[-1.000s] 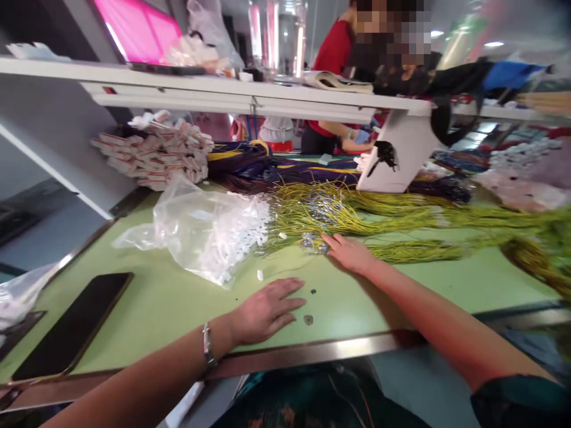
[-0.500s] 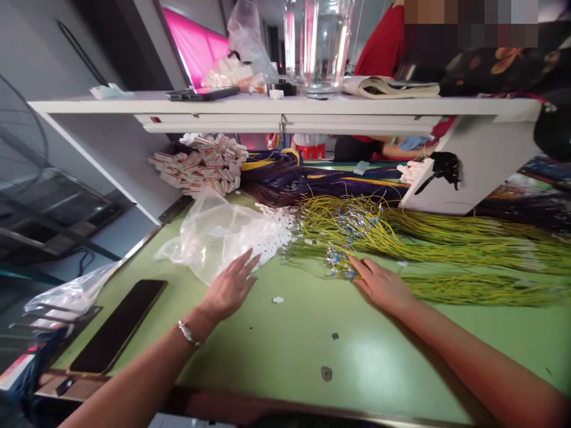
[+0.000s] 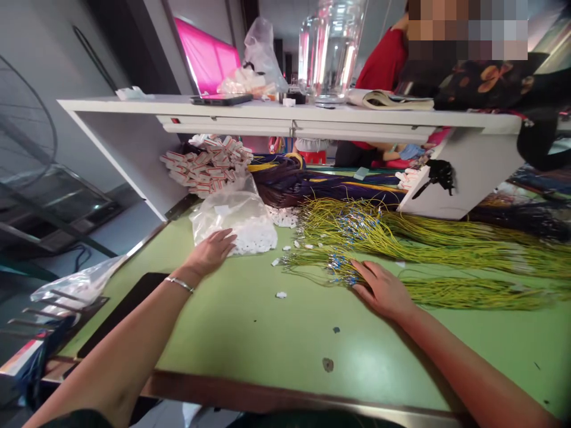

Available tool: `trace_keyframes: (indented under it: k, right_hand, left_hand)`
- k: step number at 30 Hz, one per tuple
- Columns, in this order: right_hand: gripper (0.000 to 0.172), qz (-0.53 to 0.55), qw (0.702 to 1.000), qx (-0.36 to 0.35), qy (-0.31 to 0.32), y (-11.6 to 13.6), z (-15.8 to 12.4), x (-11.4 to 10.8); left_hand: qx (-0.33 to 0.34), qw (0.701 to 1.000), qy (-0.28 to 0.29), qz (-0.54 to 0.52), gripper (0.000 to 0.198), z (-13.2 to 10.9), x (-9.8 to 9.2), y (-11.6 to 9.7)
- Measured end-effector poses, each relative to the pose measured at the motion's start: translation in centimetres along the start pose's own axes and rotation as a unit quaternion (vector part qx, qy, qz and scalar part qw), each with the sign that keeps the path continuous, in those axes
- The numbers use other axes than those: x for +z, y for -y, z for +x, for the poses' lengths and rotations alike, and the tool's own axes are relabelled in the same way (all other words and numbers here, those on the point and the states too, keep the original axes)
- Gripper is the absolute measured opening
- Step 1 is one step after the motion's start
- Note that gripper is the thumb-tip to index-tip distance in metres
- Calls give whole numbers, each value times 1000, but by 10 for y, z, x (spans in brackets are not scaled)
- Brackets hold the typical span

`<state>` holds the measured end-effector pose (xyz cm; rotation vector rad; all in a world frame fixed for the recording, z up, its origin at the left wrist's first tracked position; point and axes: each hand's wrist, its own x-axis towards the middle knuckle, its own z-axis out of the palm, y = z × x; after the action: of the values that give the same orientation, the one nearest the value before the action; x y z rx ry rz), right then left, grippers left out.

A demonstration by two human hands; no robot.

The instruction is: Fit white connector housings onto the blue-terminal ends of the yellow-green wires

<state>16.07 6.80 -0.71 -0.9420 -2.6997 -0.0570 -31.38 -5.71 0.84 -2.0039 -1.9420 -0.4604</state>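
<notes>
- While the person faces the green table (image 3: 250,339), both bare hands lie low on it, well apart from each other.
- The left hand (image 3: 209,252) is flat and open, palm down. Its fingertips touch the near edge of a clear plastic bag (image 3: 223,214). It is not gripping anything.
- The bag is full of small white pieces (image 3: 254,242). It sits on the left part of the table, just in front of the white shelf (image 3: 285,113).
- A thin bracelet (image 3: 178,283) is on the left wrist.
- The right hand (image 3: 383,291) is open too, palm down. Its fingers press on the blue tips (image 3: 341,270) at the ends of some yellow wires (image 3: 446,241). It is not closed around anything.
- The yellow wires lie in long bunches across the right side of the table. Their ends point left, toward the bag.
- A few loose white bits (image 3: 281,294) lie on the table between the two hands.
- Dark purple wires (image 3: 321,181) lie behind the yellow ones, under the white shelf.
- A pile of white and red rolls (image 3: 207,163) sits just behind the bag.
- A big glass jar (image 3: 328,47) stands on top of the shelf.
- Another person in a red top (image 3: 383,59) is on the far side of the shelf.
</notes>
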Motion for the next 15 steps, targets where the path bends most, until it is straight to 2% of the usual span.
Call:
trace_keyframes:
  k: [3,5,7,8,9,10,11,13,15]
  right_hand:
    - [54,21,1000,-14,-4,-2,1,0]
    - [54,25,1000,-17,-2,-4,3,0]
    - [53,24,1000,-14,2,-6,4,1]
    - [52,25,1000,-12,5,-6,5,2]
    - [52,26,1000,-12,7,-7,5,2]
    - [52,28,999,-13,9,-7,5,2]
    - [52,29,999,-15,11,-8,5,3]
    - [52,32,999,-22,13,-10,3,3]
    - [53,36,999,-27,14,-11,2,3]
  left_hand:
    - [48,998,-49,-18,34,27,-6,-19]
    - [81,992,-68,-61,31,54,-6,-47]
    - [94,985,-51,-135,32,91,2,-77]
    - [57,986,-29,-157,34,112,8,-90]
    - [-24,987,-3,-157,36,133,17,-100]
    - [-141,979,27,-142,38,152,26,-107]
    - [-203,970,31,-126,44,169,37,-112]
    - [-291,951,40,-97,61,192,57,-114]
    - [-318,944,54,-74,75,199,74,-111]
